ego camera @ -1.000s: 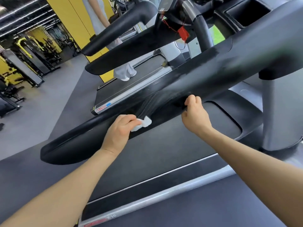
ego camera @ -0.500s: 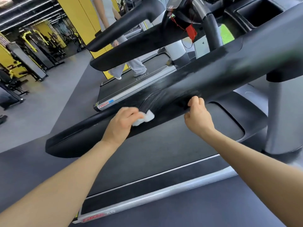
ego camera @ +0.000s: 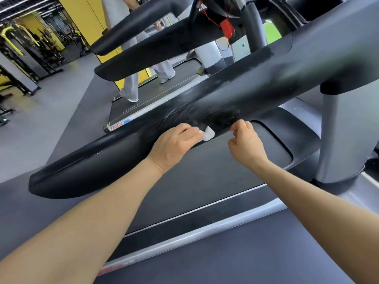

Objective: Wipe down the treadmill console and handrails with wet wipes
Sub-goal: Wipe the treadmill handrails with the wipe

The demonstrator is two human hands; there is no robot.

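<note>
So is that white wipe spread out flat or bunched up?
Bunched up: the wipe is a small wad pinched in the left hand against the handrail.

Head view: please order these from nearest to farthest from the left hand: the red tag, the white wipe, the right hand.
1. White wipe: gripped at the left hand's fingertips, on the black handrail.
2. Right hand: just to the right, at the handrail's lower edge.
3. Red tag: far up, hanging by the console.

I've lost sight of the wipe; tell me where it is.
In the head view, the wipe sits mid-frame, pinched in the left hand against the lower edge of the handrail, just left of the right hand.
</note>
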